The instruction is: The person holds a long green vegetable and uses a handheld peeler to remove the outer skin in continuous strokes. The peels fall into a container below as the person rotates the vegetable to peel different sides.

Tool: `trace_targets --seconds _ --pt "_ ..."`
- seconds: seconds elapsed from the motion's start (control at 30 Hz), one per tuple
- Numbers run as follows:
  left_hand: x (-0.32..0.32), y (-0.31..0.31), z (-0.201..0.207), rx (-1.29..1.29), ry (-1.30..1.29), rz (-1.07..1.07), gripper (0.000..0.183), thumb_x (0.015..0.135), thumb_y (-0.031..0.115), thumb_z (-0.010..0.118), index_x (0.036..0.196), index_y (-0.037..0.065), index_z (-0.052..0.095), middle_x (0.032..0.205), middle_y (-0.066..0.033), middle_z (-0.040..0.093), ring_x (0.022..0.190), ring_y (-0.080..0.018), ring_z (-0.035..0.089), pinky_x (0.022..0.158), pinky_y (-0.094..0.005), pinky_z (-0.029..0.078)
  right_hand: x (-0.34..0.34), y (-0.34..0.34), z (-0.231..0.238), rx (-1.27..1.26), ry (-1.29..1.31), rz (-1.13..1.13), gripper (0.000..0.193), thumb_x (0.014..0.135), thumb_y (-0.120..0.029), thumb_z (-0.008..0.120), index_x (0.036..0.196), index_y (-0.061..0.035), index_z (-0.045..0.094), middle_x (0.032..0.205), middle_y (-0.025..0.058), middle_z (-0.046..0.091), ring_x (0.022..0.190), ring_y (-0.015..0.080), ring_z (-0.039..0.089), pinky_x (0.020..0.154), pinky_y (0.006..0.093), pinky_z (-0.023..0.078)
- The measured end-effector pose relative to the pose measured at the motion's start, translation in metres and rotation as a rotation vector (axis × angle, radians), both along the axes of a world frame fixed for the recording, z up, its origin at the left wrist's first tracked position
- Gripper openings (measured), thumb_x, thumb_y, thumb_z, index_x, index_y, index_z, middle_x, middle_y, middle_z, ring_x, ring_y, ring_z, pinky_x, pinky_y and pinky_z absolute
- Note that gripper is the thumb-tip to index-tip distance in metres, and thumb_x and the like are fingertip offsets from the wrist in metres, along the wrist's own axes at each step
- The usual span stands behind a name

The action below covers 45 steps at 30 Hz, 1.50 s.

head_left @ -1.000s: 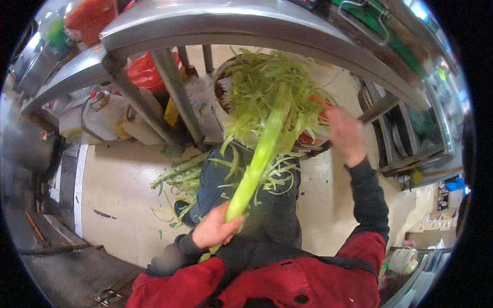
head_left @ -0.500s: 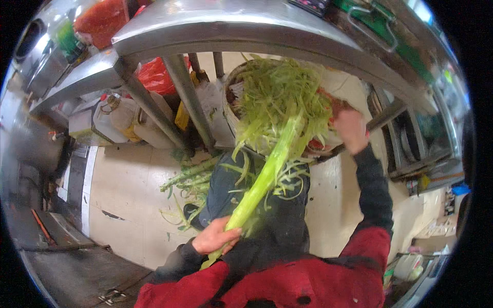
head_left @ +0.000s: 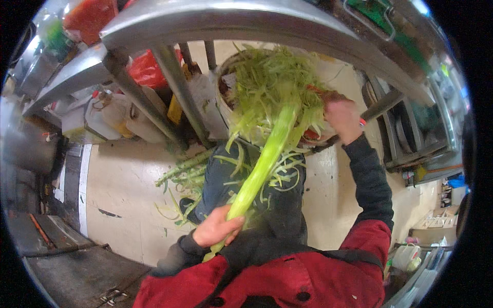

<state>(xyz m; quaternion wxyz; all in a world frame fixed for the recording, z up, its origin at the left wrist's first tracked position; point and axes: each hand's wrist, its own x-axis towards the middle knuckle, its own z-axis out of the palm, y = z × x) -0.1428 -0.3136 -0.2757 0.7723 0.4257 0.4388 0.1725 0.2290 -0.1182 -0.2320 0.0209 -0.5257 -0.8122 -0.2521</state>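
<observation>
- Floor (head_left: 120,179): pale, widest from 7 to 9 o'clock.
- Table (head_left: 246,23): steel, curving across 12 o'clock, legs running down toward 11.
- Legs (head_left: 282,215): dark trousers, running from the centre toward 6 o'clock, with thin green strips lying over the knees.
- Bin (head_left: 222,110): between 12 and 1 o'clock, its pale wall showing at the left.
- Peelings (head_left: 272,66): a green heap filling most of the bin and spilling over its near rim.
- Greens (head_left: 185,177): long pieces and scraps, on the floor at 8 o'clock.
- Stalk (head_left: 261,172): peeled, light green, above the legs at the centre. Its long axis runs from 7 to 1 o'clock; the far end points to 1, against the peelings.
- Right hand (head_left: 343,114): at 2 o'clock, beside the peelings, blurred; I cannot tell whether it grips anything. Compared with a second ago it sits farther from the body and closer to the heap.
- Left hand (head_left: 218,227): at 7 o'clock, fingers wrapped around the stalk's near end, the same hold as before; the stalk's slant barely differs.
</observation>
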Motion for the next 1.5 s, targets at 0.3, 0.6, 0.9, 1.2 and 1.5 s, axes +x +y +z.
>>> trace_targets --seconds 0.3,0.6,0.9,1.2,1.5 --pt "0.01 0.006 -0.001 0.139 0.12 -0.036 0.022 0.098 0.022 0.055 0.099 0.001 0.049 0.064 -0.0016 0.054 0.047 -0.0104 0.051 0.045 -0.0276 0.041 -0.068 -0.078 -0.005 0.078 0.185 0.29 0.011 0.082 -0.01 0.056 0.092 -0.0102 0.059 0.077 0.0044 0.059 0.064 0.0215 0.059 0.049 0.0326 0.048" --pt "-0.002 -0.009 0.005 0.117 0.29 -0.029 0.025 0.097 0.024 0.06 0.104 0.001 0.051 0.066 -0.0019 0.055 0.049 -0.0103 0.052 0.046 -0.0283 0.043 0.017 0.009 0.02 0.098 0.19 -0.091 0.014 0.085 -0.013 0.056 0.095 -0.0056 0.063 0.08 0.0144 0.062 0.066 0.0314 0.062 0.058 0.0434 0.05" --pt "0.012 0.019 -0.005 -0.061 -0.183 -0.033 0.02 0.099 0.021 0.053 0.093 0.003 0.049 0.067 -0.0039 0.053 0.045 -0.0113 0.05 0.043 -0.0262 0.041 -0.083 -0.095 -0.018 0.069 0.212 0.406 0.008 0.084 -0.012 0.057 0.091 -0.0103 0.059 0.072 0.0034 0.053 0.063 0.0183 0.057 0.048 0.0329 0.048" --pt "-0.011 -0.004 -0.009 -0.08 -0.09 -0.06 0.023 0.099 0.022 0.054 0.091 0.002 0.05 0.063 -0.0042 0.053 0.044 -0.0118 0.049 0.043 -0.026 0.041 0.004 0.001 0.027 0.102 0.213 -0.156 0.019 0.084 -0.025 0.061 0.093 -0.0077 0.061 0.076 0.0103 0.06 0.075 0.0288 0.063 0.057 0.0398 0.05" --pt "-0.001 0.008 -0.012 -0.097 -0.175 -0.038 0.023 0.101 0.024 0.051 0.091 0.003 0.049 0.065 -0.0039 0.052 0.045 -0.0114 0.049 0.042 -0.0267 0.041 -0.063 -0.081 -0.035 -0.053 0.135 0.348 0.011 0.082 -0.016 0.056 0.092 -0.0128 0.06 0.073 0.0028 0.057 0.059 0.0189 0.058 0.048 0.0339 0.048"
